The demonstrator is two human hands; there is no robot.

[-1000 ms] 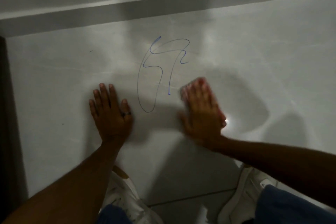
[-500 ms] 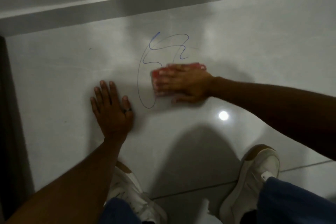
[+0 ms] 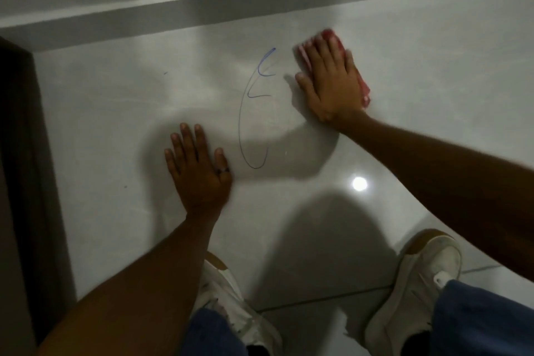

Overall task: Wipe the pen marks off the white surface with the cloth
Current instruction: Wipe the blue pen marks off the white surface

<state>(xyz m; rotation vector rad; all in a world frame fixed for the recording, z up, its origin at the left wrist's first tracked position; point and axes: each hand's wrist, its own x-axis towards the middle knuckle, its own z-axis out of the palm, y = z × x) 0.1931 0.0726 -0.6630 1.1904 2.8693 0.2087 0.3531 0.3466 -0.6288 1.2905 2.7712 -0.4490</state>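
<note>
Blue pen marks (image 3: pixel 254 113) remain on the glossy white floor tile (image 3: pixel 115 124): a long curved loop and two short hooks at its top. My right hand (image 3: pixel 329 84) lies flat on a red cloth (image 3: pixel 362 87), pressing it on the tile just right of the marks' upper end. The cloth shows past the fingertips and along the hand's right side. My left hand (image 3: pixel 199 170) rests flat on the tile with fingers spread, left of the loop's bottom, holding nothing. A ring sits on its thumb.
A grey skirting board (image 3: pixel 260 9) runs along the wall at the far edge. A dark door frame (image 3: pixel 20 182) stands at the left. My two white shoes (image 3: pixel 416 283) and blue trouser legs are at the bottom. A lamp glare (image 3: pixel 359 183) reflects on the tile.
My right hand swept the cloth leftwards across the scribble, then up and to the right. The right half of the pen marks is gone. My left hand stayed in place.
</note>
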